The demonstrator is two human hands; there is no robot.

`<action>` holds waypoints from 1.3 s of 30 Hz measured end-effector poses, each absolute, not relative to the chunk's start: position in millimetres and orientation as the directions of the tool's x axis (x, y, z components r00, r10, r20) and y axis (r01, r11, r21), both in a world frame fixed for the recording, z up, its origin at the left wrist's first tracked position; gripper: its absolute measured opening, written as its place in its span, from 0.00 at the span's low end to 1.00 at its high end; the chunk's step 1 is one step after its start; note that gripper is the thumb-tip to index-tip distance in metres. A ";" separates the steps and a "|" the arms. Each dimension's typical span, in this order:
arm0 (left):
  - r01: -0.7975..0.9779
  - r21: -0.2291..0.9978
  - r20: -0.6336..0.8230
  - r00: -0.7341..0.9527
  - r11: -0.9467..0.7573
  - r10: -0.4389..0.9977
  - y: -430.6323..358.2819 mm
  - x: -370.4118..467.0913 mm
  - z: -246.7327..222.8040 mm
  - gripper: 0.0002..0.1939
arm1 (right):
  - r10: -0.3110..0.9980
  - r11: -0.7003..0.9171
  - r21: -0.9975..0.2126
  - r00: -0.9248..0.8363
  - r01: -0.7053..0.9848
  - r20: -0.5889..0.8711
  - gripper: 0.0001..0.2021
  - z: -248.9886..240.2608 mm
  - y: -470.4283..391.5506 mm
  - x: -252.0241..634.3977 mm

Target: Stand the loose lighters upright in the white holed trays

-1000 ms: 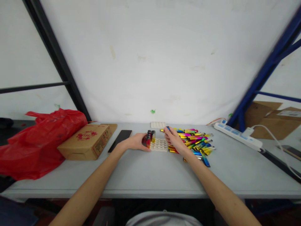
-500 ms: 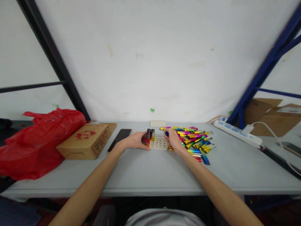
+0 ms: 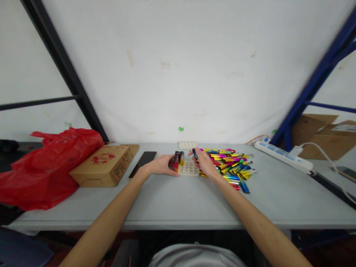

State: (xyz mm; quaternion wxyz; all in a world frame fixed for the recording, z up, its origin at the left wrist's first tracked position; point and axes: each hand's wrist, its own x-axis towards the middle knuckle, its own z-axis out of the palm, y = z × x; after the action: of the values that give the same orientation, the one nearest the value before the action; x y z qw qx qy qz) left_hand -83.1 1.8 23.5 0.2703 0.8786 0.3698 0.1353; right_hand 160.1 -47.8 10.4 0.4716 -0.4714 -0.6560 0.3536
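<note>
A white tray (image 3: 190, 169) with rows of round-edged hollows lies on the table. Several lighters (image 3: 176, 164) with dark tops stand upright at its left end, red ones nearest my palm and a yellow one beside them. My left hand (image 3: 163, 165) is curved round that end, thumb at the near corner and fingers on the far side; whether it presses on the lighters too, I cannot tell. Over the tray's right edge, my right hand (image 3: 204, 162) grips a blue lighter (image 3: 195, 153), held tilted. Right of it lies a loose pile of shiny multicoloured lighters (image 3: 230, 167).
Behind the tray lies a second pale tray (image 3: 187, 144) near the wall. To the left are a black phone (image 3: 143, 163), a cardboard box (image 3: 100, 167) and a red plastic bag (image 3: 50, 170). A white power strip (image 3: 283, 157) with a plugged-in cable lies on the right.
My right hand has lifted slightly from the pile's edge, and the blue lighter now shows more plainly in its fingers. My left hand keeps its place at the tray.
</note>
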 end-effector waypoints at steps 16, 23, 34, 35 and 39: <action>0.618 0.533 0.012 0.678 -0.579 0.735 3.9 -83.3 21.7 0.41 | 0.850 0.477 -0.549 -0.202 0.686 0.486 0.18 16.5 -55.4 151.6; 0.643 0.495 0.007 0.670 -0.585 0.742 1.5 -82.1 24.4 0.40 | 0.845 0.478 -0.320 -0.329 0.818 0.421 0.13 12.4 -54.0 142.1; 0.615 0.533 0.024 0.676 -0.582 0.736 2.8 -83.4 23.6 0.39 | 0.813 0.482 -0.104 -0.400 0.870 0.423 0.22 24.1 -54.6 155.8; 0.611 0.539 0.026 0.677 -0.580 0.736 2.8 -83.4 23.6 0.39 | 0.816 0.460 -0.111 -0.371 0.881 0.443 0.21 23.2 -51.5 164.0; 0.633 0.514 0.020 0.665 -0.578 0.746 2.4 -83.1 23.9 0.39 | 0.867 0.300 -0.123 -0.216 0.946 0.450 0.14 16.9 -34.2 201.0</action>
State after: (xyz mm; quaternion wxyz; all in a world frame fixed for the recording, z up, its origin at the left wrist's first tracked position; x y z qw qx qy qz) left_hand -83.1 2.4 23.9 0.2398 0.8805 0.3916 0.1178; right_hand 201.0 -34.2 16.9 0.2229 -0.5850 -0.7747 -0.0892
